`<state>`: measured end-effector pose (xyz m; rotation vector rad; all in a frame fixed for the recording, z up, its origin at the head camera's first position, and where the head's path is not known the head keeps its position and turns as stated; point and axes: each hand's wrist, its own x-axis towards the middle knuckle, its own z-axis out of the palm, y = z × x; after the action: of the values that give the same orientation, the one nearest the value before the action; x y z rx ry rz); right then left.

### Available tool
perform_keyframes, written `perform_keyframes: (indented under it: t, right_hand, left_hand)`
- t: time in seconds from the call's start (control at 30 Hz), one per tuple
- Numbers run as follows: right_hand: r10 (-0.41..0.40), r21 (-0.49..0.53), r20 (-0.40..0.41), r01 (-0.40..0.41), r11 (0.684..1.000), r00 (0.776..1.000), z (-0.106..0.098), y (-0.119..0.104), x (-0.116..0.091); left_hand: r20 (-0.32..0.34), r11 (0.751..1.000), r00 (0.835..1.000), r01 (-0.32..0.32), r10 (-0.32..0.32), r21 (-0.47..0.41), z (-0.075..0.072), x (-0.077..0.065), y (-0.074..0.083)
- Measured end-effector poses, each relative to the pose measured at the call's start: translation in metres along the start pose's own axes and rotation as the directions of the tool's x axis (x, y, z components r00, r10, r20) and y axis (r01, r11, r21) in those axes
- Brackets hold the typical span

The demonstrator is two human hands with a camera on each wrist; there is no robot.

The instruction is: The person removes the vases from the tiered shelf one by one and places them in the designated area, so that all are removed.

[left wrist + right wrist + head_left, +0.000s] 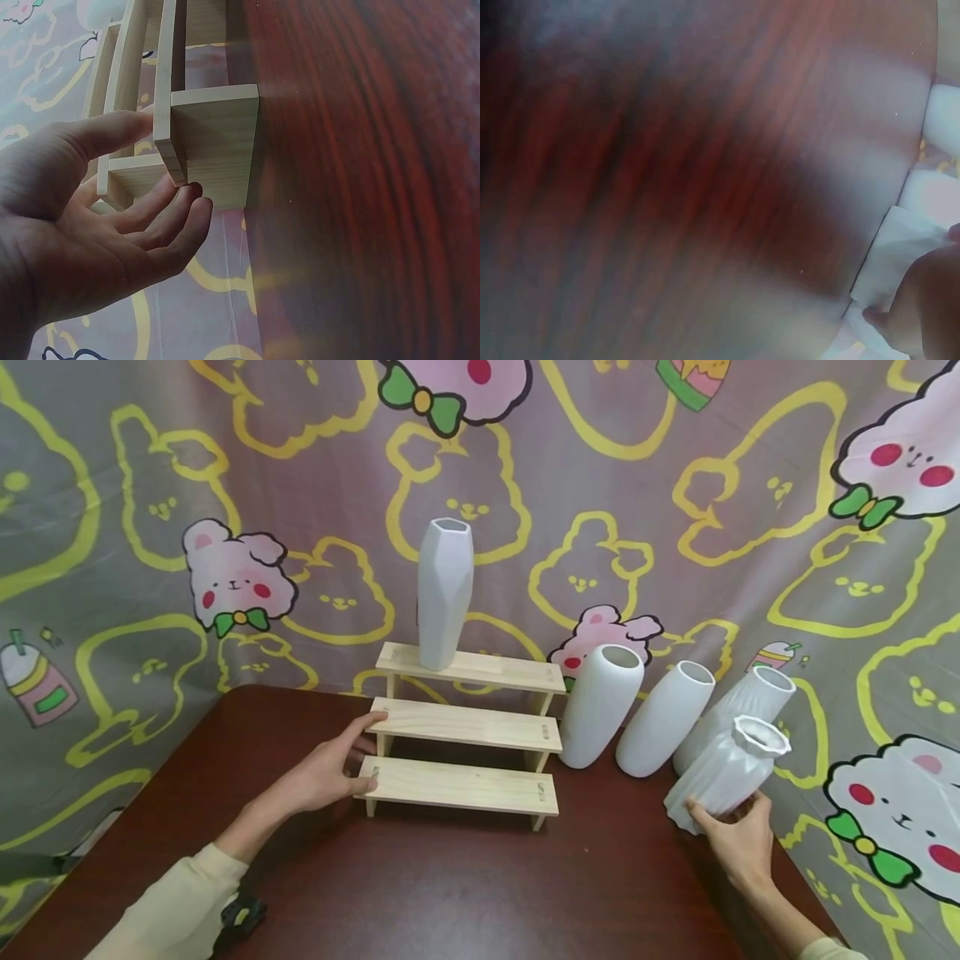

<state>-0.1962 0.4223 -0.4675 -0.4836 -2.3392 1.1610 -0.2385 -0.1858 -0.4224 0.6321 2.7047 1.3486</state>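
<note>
A three-step wooden display stand (465,727) stands on the table. At its left end my left hand (322,772) grips the boards; in the left wrist view the thumb (112,133) lies against a board and curled fingers reach beneath its end. One tall faceted white vase (446,593) stands upright on the top step. To the right, my right hand (738,839) holds a fluted white vase with a wavy rim (723,772) low on its body, thumb at the near side. Its other fingers are mostly hidden behind the vase.
Two smooth white vases (602,706) and a ribbed white vase (731,718) stand in a row right of the stand, close together. The dark red-brown table (465,885) ends near a patterned cloth backdrop (330,485). A small black object (242,913) is near the left sleeve.
</note>
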Motion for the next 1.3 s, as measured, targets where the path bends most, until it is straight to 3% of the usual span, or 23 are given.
perform_keyframes:
  t: [0.3, 0.47, 0.73, 1.07, 1.3]
  right_hand:
    - [-0.031, -0.05, 0.108, 0.037, 0.998, 0.994, -0.009, -0.008, -0.006]
    - [0.019, -0.085, 0.036, -0.016, 0.996, 0.999, -0.016, -0.017, -0.016]
    - [0.077, -0.008, -0.067, -0.078, 0.997, 0.995, -0.022, -0.034, -0.033]
    - [0.043, 0.042, -0.058, -0.041, 0.998, 0.997, -0.013, -0.052, -0.056]
    - [-0.014, 0.184, -0.059, 0.024, 0.983, 0.998, -0.004, -0.071, -0.069]
  left_hand:
    - [-0.015, 1.0, 1.0, -0.02, 0.02, 0.007, -0.003, -0.004, -0.001]
    - [-0.011, 1.0, 1.0, -0.016, 0.017, 0.024, -0.004, -0.008, -0.004]
    - [-0.006, 1.0, 1.0, -0.021, 0.021, 0.017, -0.002, -0.009, -0.006]
    - [-0.008, 0.999, 0.999, -0.031, 0.031, 0.033, -0.001, -0.005, -0.005]
    - [0.015, 0.998, 0.998, -0.065, 0.065, 0.009, 0.002, -0.004, -0.007]
